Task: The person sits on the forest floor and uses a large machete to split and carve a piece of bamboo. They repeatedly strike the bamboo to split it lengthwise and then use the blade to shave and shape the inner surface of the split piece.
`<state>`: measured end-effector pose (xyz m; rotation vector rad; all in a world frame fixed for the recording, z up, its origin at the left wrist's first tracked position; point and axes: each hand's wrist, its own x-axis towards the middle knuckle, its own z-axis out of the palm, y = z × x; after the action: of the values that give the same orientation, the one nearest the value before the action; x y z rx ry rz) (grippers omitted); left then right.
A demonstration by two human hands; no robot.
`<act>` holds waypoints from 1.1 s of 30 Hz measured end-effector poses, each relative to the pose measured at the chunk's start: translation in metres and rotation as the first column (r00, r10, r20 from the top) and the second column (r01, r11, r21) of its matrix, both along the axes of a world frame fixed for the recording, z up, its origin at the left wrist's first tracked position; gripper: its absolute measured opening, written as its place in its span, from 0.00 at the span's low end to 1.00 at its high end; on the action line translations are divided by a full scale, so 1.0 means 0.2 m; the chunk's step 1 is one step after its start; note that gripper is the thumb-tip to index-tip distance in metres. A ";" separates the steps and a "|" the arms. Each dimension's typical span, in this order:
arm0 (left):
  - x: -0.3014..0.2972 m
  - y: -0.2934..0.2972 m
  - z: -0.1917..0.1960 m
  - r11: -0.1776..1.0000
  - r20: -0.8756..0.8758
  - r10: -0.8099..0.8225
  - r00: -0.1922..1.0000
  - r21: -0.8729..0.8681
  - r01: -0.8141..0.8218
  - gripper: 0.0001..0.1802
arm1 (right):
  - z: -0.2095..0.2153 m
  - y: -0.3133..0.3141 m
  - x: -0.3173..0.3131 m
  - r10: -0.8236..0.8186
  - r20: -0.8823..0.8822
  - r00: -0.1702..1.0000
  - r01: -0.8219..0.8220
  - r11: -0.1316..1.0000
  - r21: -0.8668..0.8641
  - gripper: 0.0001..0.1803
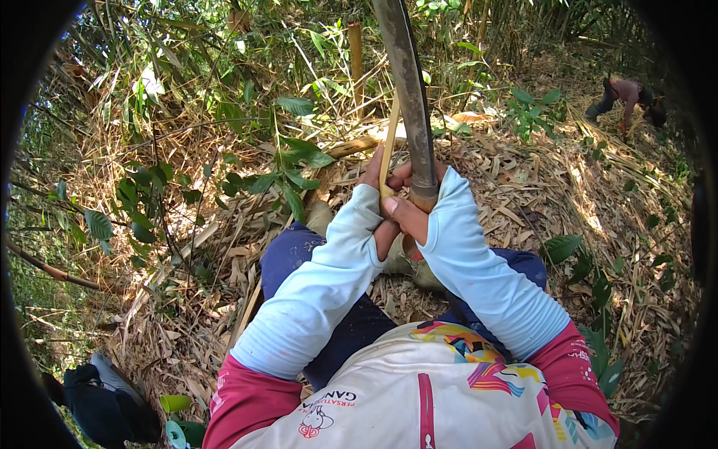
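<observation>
In front of my knees, my right hand is wrapped round the wooden handle of a machete. Its long dark blade points away from me, slightly tilted. Close against it on the left, my left hand grips a thin pale bamboo strip that stands up beside the blade. The strip's lower end lies between both hands, near my right thumb. Pale blue sleeves cover my wrists and part of each palm, so some of the fingers are hidden.
Dry bamboo leaves cover the ground. Leafy saplings grow ahead on the left, and a cut stump stands beyond. Another person bends over at far right. A dark bag and a green cup lie at lower left.
</observation>
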<state>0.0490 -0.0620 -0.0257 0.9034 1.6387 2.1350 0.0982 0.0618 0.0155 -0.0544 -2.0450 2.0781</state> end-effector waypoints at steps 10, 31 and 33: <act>-0.02 -0.03 0.06 0.999 0.172 -0.050 0.984 0.000 0.051 0.48 | -0.07 0.08 -0.06 -0.080 -0.210 0.974 0.101 0.991 0.093 0.18; -0.08 -0.03 0.00 0.938 0.268 -0.203 0.942 -0.221 0.266 0.57 | -0.09 0.09 -0.05 -0.062 -0.096 0.993 0.106 0.820 0.562 0.16; -0.11 -0.03 -0.01 0.932 0.277 -0.223 0.934 -0.219 0.288 0.57 | -0.10 0.10 -0.05 -0.072 -0.118 0.990 0.125 0.825 0.552 0.16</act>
<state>0.0279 -0.0686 -0.0286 0.6953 1.5293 1.7323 0.0878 0.0810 -0.0043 0.0331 -2.4430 1.3200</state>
